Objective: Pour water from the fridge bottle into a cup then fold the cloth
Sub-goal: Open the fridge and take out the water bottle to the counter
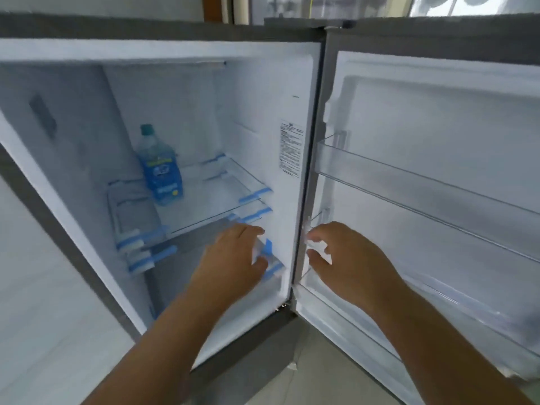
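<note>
A clear water bottle [160, 168] with a blue label and a teal cap stands upright on the glass shelf [210, 197] inside the open fridge, toward the back left. My left hand [233, 258] reaches into the fridge below the shelf's front right corner, fingers loosely apart, holding nothing, well short of the bottle. My right hand [347, 264] hovers by the hinge side of the open door [438, 171], fingers curled but apart and empty. No cup or cloth is in view.
The fridge door stands wide open on the right, with clear door bins [409, 176] across it. Blue-taped shelf clips [146, 252] stick out at the shelf fronts. The fridge's grey frame [43, 206] runs down the left side.
</note>
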Demonstrator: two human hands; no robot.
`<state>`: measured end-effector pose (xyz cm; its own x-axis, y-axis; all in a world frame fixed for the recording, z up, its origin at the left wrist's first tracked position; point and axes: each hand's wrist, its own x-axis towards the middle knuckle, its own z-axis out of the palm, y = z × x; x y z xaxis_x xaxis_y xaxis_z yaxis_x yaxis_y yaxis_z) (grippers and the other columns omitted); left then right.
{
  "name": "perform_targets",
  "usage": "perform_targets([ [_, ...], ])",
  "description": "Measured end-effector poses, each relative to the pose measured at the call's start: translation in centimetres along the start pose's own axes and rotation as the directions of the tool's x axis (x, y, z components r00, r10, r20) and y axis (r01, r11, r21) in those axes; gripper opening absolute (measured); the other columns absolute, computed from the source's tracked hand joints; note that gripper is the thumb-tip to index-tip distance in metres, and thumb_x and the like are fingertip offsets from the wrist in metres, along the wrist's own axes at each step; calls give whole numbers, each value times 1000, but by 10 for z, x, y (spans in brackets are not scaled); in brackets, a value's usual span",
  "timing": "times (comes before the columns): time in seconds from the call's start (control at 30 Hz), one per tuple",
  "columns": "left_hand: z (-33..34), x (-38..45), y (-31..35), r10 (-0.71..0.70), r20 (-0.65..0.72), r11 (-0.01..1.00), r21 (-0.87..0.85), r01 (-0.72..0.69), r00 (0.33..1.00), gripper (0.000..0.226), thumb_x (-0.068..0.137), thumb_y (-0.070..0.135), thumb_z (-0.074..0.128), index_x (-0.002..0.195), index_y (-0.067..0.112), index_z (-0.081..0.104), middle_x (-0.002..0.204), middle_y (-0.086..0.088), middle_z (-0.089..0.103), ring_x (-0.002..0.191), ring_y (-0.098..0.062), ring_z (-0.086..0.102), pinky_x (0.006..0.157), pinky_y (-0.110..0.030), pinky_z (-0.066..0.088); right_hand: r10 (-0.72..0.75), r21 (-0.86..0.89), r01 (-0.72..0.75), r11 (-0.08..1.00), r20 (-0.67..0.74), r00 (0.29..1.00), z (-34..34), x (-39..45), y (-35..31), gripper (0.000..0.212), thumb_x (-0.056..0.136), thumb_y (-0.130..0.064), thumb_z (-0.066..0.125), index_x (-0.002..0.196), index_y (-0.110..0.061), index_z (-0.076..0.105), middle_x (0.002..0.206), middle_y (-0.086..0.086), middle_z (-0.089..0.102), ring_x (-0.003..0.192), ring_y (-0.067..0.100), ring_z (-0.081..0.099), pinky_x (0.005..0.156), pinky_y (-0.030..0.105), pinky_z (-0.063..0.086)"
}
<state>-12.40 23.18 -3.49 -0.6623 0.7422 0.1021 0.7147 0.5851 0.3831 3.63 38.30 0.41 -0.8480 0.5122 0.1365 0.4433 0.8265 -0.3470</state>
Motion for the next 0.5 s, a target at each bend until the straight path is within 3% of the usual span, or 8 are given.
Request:
perform_targets([
  [0.13,-25,14,-82,-189,-28,982,23,189,982,64,93,41,58,153,24,43,159,1,42,143,-28,44,118,-47,39,-82,97,79,992,34,996,38,56,-45,29,102,-41,59,130,-38,59,131,-20,62,112,6,64,100,28,53],
  [0.27,-38,24,-141,-309,-23,950,28,310,951,72,97,37,59,161,21,30,169,-1,26,152,-28,31,124,-45,30,-158,215,137,967,83,984,79,110,-90,32,99,-36,63,131,-33,59,127,-16,61,105,4,62,93,28,51],
  [0.37,-34,27,-164,-352,13,936,11,352,936,77,99,38,55,165,21,19,173,-1,15,157,-28,21,126,-47,26,-202,287,165,944,104,974,104,148,-120,49,96,-37,68,142,-30,52,137,-12,56,118,12,62,100,35,51],
  [0.5,-24,28,-181,-404,8,913,-61,404,915,79,98,38,55,165,26,16,173,3,17,157,-24,22,125,-46,28,-259,368,215,904,73,963,112,203,-162,76,92,-42,75,155,-23,38,154,0,46,137,21,53,113,42,45],
])
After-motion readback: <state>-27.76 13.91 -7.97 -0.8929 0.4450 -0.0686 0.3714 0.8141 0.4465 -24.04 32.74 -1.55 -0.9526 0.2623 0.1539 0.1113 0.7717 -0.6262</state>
